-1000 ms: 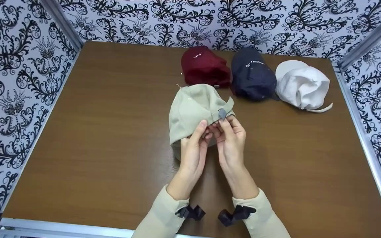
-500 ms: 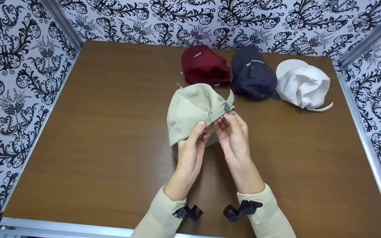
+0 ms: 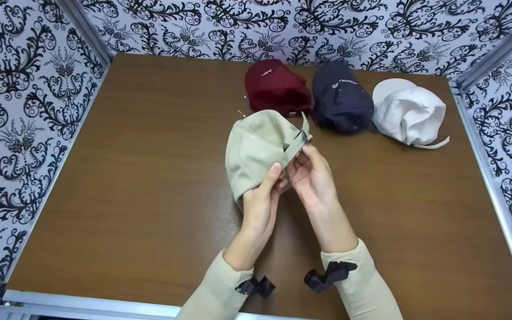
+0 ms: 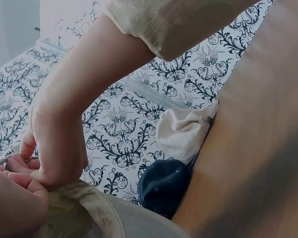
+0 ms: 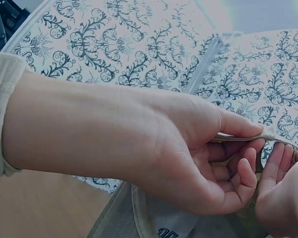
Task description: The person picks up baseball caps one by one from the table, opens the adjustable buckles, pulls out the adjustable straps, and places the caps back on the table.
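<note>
A beige cap lies crown up in the middle of the brown table. My left hand grips its rear rim, thumb on top and fingers underneath. My right hand pinches the cap's back strap just below the metal buckle. In the right wrist view the thumb presses the strap against the fingers, and the cap's inner band shows below. The left wrist view shows both hands meeting over the beige cap.
Three more caps sit in a row at the back: a dark red cap, a navy cap and a white cap with a loose strap. Patterned walls enclose the table on three sides.
Both hands have shifted a little farther from me with the cap's rear edge. The right hand slid up the strap toward the buckle, and the strap end now points up.
</note>
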A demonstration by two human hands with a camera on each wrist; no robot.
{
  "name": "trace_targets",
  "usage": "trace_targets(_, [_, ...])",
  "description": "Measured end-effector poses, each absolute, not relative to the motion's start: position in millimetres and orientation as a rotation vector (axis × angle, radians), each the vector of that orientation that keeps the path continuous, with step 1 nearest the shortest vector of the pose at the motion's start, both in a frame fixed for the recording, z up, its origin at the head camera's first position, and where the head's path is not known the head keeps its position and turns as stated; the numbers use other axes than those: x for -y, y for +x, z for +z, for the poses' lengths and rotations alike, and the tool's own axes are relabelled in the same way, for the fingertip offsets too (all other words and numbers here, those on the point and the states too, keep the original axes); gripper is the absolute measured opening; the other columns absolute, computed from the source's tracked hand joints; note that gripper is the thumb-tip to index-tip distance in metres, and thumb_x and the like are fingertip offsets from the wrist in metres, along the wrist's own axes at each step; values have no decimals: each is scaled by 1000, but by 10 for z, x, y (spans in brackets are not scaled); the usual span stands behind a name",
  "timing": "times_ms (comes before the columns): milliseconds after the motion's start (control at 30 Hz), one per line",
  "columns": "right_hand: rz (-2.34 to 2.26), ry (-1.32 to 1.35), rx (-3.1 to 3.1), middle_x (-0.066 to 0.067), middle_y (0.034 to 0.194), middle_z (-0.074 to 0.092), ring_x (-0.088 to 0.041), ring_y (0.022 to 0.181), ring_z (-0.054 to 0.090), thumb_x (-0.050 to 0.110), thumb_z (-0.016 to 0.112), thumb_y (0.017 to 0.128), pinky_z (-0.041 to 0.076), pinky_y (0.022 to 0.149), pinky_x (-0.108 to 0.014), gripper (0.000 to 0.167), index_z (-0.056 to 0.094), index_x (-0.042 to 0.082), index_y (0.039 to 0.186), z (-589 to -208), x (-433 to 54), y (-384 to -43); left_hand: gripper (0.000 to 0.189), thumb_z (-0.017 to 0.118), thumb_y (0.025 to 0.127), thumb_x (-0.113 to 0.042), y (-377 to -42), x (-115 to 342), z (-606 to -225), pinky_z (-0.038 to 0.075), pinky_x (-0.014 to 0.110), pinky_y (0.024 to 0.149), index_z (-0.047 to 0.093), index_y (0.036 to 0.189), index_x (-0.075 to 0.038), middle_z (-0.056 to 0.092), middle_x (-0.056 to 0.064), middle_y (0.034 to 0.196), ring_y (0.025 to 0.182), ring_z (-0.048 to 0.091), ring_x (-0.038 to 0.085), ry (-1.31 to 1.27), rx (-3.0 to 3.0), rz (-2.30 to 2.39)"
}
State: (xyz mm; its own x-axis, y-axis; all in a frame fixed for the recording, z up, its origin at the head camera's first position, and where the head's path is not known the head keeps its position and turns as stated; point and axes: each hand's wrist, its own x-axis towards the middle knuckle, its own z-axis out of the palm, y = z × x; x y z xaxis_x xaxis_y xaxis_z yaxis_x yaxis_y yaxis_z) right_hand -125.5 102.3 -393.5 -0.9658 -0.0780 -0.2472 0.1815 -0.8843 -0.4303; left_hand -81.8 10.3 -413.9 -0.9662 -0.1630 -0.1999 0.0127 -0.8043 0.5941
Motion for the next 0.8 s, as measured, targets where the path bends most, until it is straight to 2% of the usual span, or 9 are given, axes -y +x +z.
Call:
trace_targets(133, [-2910,367,-663,-9,79,73,-16,74,68,-2,71,83,57,70,-26,5,72,2,87,-3921,-1027,-1294,8,67,91,-2,-798,-123,-4152,52,22,71,61,89,-7,64,0,79,72,59,11,391,970,-2871])
trace_targets(367, [-2941,332,-617,-11,81,75,-20,76,72,0,79,73,60,71,-30,18,71,1,90,-3895,-1112,-1386,12,67,90,0,-752,-66,-4163,54,23,73,59,94,-7,67,1,83,73,61,13,405,967,-2859])
trace_targets(433, [-2948,311,-625,-12,82,75,-20,77,72,0,77,76,60,71,-29,15,71,0,90,-3892,-1122,-1399,13,68,89,-1,-745,-45,-4162,54,23,73,58,94,-7,68,1,84,73,61,13,401,972,-2857])
trace_targets(533, [-2937,291,-632,-11,81,75,-19,76,72,0,77,77,60,70,-29,14,71,1,90,-3889,-1108,-1408,11,68,89,0,-740,-30,-4168,54,23,73,59,93,-6,68,2,83,73,61,13,407,965,-2849])
trace_targets(600, [-2928,289,-630,-11,81,76,-19,76,72,0,80,74,60,71,-29,17,71,1,89,-3897,-1107,-1405,11,67,89,1,-726,-30,-4176,54,23,73,59,93,-6,67,2,83,73,61,13,416,967,-2846])
trace_targets(667, [-2919,301,-632,-10,80,75,-19,76,72,1,84,68,60,70,-29,24,71,2,88,-3901,-1120,-1393,13,66,89,3,-712,-37,-4187,54,23,73,58,95,-5,66,2,84,74,61,13,432,968,-2848])
trace_targets(800, [-2928,342,-597,-11,79,75,-20,75,72,1,84,67,59,69,-29,23,71,1,86,-3887,-1172,-1387,18,67,88,3,-691,-33,-4206,53,23,73,54,98,-5,63,3,85,75,61,13,433,1003,-2853])
